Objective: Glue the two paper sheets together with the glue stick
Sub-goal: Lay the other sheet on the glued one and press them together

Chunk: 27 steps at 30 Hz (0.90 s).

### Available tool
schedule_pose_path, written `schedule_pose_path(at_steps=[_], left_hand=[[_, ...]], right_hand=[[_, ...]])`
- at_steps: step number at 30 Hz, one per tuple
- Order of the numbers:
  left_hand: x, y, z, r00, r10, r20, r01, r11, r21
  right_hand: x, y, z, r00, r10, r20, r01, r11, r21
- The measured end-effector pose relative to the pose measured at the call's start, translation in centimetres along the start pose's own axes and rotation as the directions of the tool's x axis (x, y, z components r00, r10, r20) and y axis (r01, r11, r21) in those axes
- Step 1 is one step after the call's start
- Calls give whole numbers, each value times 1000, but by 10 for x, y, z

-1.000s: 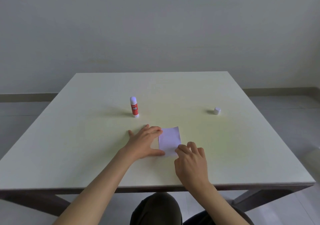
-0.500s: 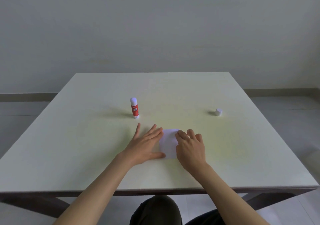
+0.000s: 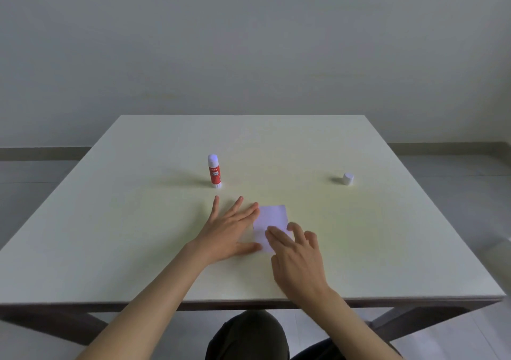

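A small pale lilac paper [image 3: 272,217] lies flat on the table; I cannot tell whether it is one sheet or two stacked. My left hand [image 3: 231,228] rests flat, fingers spread, with fingertips and thumb against the paper's left edge. My right hand [image 3: 297,254] lies palm down with its fingertips pressing on the paper's near right part. Behind the left hand, a red glue stick [image 3: 214,171] stands upright with its white tip bare. Its white cap [image 3: 348,178] sits apart at the right.
The pale square table [image 3: 138,235] has its near edge just below my wrists. A grey wall rises behind it and a grey floor lies on both sides. My dark-clothed knees show under the near edge.
My right hand slid forward over the paper half a second ago and has now drawn back toward me, uncovering the paper's far part. The left hand's fingers have spread wider.
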<state>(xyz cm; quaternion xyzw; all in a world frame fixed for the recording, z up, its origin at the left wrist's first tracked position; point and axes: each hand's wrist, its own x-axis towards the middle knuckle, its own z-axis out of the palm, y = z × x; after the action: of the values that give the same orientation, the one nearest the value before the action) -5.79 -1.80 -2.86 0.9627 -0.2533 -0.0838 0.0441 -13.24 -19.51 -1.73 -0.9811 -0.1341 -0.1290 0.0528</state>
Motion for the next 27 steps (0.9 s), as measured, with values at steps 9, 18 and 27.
schedule_pose_path(at_steps=[9,18,27], left_hand=[[4,1,-2,1000,-16,-2,15,1000,-12],[4,1,-1,999,-27,-17,26,998,-49],[3,-1,3,1000,-24,-14,23,999,-44]], right_hand=[[13,-10,5,998,19,54,-16,998,-59],[49,-7,12,977,61,202,-53,998,-46],[4,-19,2,994,-44,99,45,999,-6]])
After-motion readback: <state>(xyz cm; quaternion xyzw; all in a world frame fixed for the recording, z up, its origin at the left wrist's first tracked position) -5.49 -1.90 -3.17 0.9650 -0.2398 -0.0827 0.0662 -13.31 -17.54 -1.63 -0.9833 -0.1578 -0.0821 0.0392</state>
